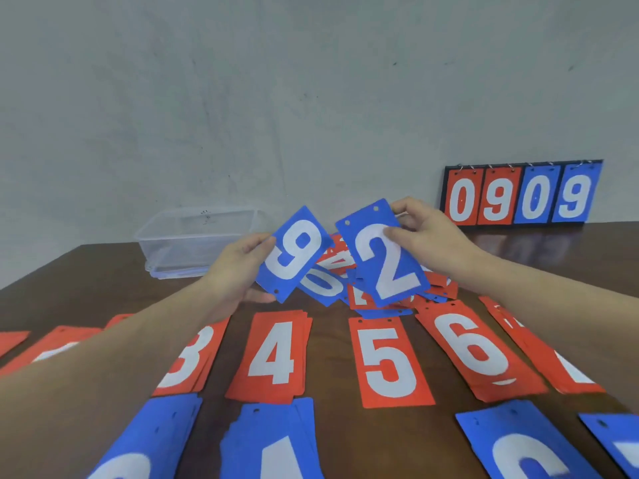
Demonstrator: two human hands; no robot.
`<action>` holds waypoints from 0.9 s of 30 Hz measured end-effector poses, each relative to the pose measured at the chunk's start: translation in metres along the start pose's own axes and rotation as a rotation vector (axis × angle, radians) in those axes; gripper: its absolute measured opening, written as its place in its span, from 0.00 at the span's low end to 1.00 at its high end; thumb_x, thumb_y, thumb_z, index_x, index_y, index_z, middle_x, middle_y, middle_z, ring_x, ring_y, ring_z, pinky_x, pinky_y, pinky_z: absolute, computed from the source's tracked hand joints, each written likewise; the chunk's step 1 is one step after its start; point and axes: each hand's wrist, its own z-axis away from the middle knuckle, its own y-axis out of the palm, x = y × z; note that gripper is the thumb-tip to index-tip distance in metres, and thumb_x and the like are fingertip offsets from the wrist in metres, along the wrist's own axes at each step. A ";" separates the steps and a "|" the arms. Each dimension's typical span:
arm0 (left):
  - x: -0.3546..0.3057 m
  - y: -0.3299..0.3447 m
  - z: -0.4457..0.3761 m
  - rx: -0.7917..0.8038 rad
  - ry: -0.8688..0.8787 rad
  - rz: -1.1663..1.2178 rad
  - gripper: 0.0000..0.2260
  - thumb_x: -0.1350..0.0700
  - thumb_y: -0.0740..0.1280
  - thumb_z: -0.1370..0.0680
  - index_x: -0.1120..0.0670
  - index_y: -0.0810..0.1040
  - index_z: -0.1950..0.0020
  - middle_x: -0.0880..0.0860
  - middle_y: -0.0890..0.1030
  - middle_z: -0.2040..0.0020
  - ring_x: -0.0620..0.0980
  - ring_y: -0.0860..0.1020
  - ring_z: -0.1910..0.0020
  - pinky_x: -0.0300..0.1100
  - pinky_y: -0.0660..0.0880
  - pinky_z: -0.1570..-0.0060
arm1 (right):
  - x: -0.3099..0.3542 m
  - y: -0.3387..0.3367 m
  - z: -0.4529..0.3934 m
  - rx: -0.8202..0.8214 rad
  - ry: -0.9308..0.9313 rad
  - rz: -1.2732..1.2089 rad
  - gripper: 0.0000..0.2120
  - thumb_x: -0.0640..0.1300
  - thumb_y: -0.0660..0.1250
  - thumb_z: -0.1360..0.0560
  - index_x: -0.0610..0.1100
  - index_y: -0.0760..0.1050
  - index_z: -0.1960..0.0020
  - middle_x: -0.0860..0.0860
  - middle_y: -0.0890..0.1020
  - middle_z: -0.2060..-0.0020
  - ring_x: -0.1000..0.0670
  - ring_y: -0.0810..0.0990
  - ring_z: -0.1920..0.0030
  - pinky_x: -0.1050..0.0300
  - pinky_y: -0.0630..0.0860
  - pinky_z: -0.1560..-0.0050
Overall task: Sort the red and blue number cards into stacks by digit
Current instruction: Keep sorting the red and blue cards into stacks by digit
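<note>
At centre frame, above a dark wooden table [332, 402], the left hand [238, 267] pinches a blue 9 card [294, 254] by its left edge, thumb on the face, holes at the bottom; the right hand [425, 236] grips a blue 2 card [383, 254] near its top right corner, thumb curled over the digit; both cards are tilted and held above a loose pile of mixed cards [349, 288]; lower in the frame lie red stacks showing 3 [193, 357], 4 [273, 357], 5 [390, 361] and 6 [477, 354], with blue stacks [273, 444] along the bottom edge; a clear plastic box [193, 240] sits at left of centre; a scoreboard reading 0909 [522, 195] stands at right against the wall.
</note>
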 end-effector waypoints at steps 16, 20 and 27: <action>0.013 -0.099 0.127 -0.224 -0.027 0.147 0.06 0.60 0.69 0.20 0.53 0.78 0.44 0.54 0.87 0.53 0.50 0.83 0.65 0.39 0.76 0.74 | 0.054 0.083 0.087 0.307 0.333 -0.247 0.08 0.39 0.67 0.20 0.46 0.75 0.41 0.45 0.87 0.51 0.47 0.87 0.52 0.46 0.85 0.52; 0.019 -0.134 0.154 -0.299 -0.024 0.133 0.07 0.55 0.67 0.19 0.47 0.81 0.42 0.49 0.86 0.49 0.48 0.81 0.61 0.37 0.70 0.72 | 0.073 0.119 0.096 0.378 0.332 -0.273 0.03 0.38 0.66 0.20 0.44 0.76 0.47 0.45 0.86 0.56 0.46 0.86 0.59 0.50 0.84 0.57; 0.027 -0.201 0.198 -0.441 -0.077 0.247 0.11 0.61 0.60 0.17 0.52 0.78 0.39 0.52 0.86 0.48 0.55 0.86 0.53 0.46 0.84 0.62 | 0.104 0.193 0.102 0.542 0.342 -0.259 0.04 0.37 0.68 0.21 0.45 0.75 0.49 0.43 0.84 0.58 0.51 0.81 0.67 0.60 0.77 0.67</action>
